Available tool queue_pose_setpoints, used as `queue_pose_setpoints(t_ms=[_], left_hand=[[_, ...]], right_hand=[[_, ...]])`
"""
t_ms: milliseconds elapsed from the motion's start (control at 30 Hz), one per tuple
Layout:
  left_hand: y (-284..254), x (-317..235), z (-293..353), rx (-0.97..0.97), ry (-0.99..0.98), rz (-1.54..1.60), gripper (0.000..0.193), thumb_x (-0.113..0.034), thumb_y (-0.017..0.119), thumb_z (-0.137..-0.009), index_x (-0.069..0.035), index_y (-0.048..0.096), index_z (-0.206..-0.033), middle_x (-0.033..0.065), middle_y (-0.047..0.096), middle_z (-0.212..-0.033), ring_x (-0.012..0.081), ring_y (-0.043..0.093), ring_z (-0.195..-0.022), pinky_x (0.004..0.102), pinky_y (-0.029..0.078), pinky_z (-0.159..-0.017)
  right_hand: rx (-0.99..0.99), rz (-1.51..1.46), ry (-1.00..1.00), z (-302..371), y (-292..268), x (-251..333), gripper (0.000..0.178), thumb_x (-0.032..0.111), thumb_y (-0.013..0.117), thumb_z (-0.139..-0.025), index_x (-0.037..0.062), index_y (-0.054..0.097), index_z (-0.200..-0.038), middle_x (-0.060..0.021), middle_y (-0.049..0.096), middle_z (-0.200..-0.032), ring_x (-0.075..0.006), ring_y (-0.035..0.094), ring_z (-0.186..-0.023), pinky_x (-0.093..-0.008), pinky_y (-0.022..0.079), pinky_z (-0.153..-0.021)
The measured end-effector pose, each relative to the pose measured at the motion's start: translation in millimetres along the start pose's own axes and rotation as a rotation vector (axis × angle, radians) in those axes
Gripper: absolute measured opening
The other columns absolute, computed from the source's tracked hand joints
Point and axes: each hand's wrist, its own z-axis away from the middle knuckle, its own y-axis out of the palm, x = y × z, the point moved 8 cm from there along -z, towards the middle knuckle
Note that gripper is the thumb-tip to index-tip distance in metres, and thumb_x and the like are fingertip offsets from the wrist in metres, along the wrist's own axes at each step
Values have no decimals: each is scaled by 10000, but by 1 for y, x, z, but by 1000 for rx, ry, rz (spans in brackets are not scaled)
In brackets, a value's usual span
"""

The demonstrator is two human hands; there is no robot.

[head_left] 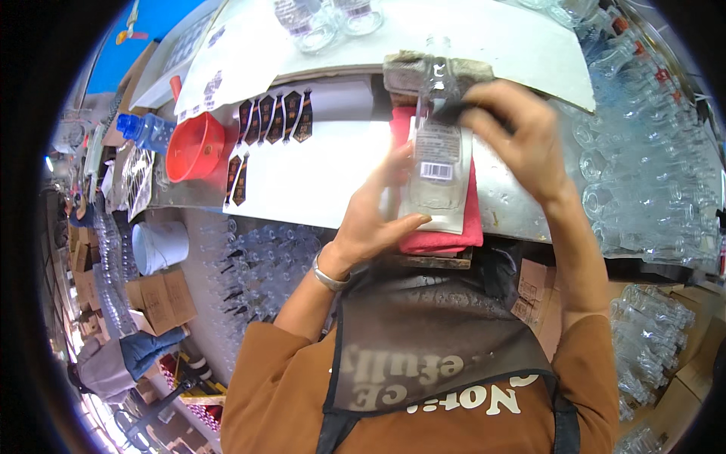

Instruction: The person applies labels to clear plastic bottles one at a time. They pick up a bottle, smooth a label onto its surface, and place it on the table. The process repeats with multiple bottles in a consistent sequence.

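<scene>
Between two bare hands in the head view, a clear, flat-sided glass bottle (438, 144) with a barcoded back panel lies on a thin white pad (448, 225) over a folded red cloth (473, 216), its neck at a rough grey-beige block (404, 76). A sideways push could skew the smooth glass on its pad if the steadying contact is light, and a jolt toward the neck might knock it against the block. The bottle lies just right of the left hand's (376, 210) fingers, whose thumb is spread toward the base; whether they grip it, I cannot tell. Blurred, the right hand (522, 136) pinches a small black piece (451, 113) beside the bottle's shoulder, fingertips right of the glass.
</scene>
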Motion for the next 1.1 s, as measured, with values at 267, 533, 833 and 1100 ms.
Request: queue_pose_setpoints(t_ms=[267, 533, 833, 1100], left_hand=[[-2, 17, 8, 34, -88, 61, 1125, -18, 822, -768, -28, 81, -1615, 229, 401, -1548, 286, 427, -1421, 423, 363, -1154], [2, -2, 3, -77, -60, -13, 1001, -93, 857, -734, -10, 279, -1547, 205, 490, -1478, 287, 510, -1344, 407, 427, -1107], [14, -22, -1, -178, 37, -152, 1214, -97, 877, -711, -37, 68, -1612, 252, 345, -1572, 342, 483, -1367, 439, 438, -1097], [15, -21, -2, -187, 52, -198, 1297, -93, 893, -680, -33, -12, -1607, 257, 329, -1572, 361, 483, -1365, 451, 425, -1115]], right_hand=[[104, -235, 102, 57, 9, 10, 234, -12, 692, -792, 15, 703, -1024, -105, 685, -893, -181, 660, -769, -299, 530, -717], [-51, 12, 187, 18, -6, -17, 277, 180, 656, -932, -26, 684, -1115, -194, 725, -1023, -286, 723, -937, -337, 559, -829], [-52, 607, -320, -36, 0, 41, 184, 119, 723, -805, 41, 676, -965, -114, 688, -911, -287, 660, -853, -385, 560, -760], [44, 239, -122, -28, 1, 17, 116, 111, 697, -781, 65, 690, -887, -106, 678, -866, -296, 672, -795, -399, 553, -719]])
